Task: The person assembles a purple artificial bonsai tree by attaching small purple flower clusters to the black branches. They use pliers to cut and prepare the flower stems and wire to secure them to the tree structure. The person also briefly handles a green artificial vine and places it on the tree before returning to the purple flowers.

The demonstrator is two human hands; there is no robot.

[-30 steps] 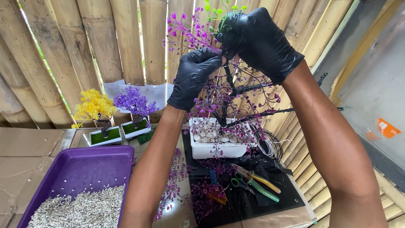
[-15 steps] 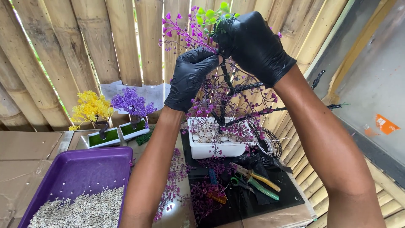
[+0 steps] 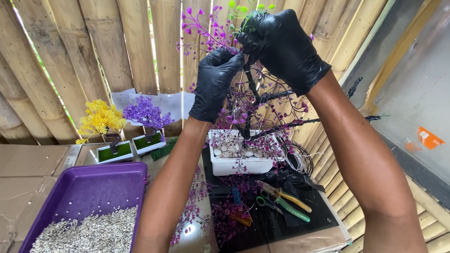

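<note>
Both of my hands wear black gloves and are raised at the top of an artificial purple tree (image 3: 253,110) with dark wire branches. My left hand (image 3: 215,82) pinches a purple beaded sprig (image 3: 206,28) near the trunk's top. My right hand (image 3: 281,44) is closed around the trunk's tip, where a small green sprig (image 3: 248,8) sticks out. The tree stands in a white rectangular pot (image 3: 241,161) filled with pale pebbles, on a black mat (image 3: 318,215).
Pliers (image 3: 288,197) and green-handled scissors (image 3: 283,208) lie on the mat with loose purple sprigs (image 3: 225,220) and a wire coil (image 3: 297,161). A purple tray (image 3: 89,187) of gravel sits front left. Small yellow (image 3: 101,119) and purple (image 3: 147,115) trees stand before the bamboo wall.
Both hands stay at the tree's top with only slight shifts; the view has drifted a little. Nothing was let go or picked up.
</note>
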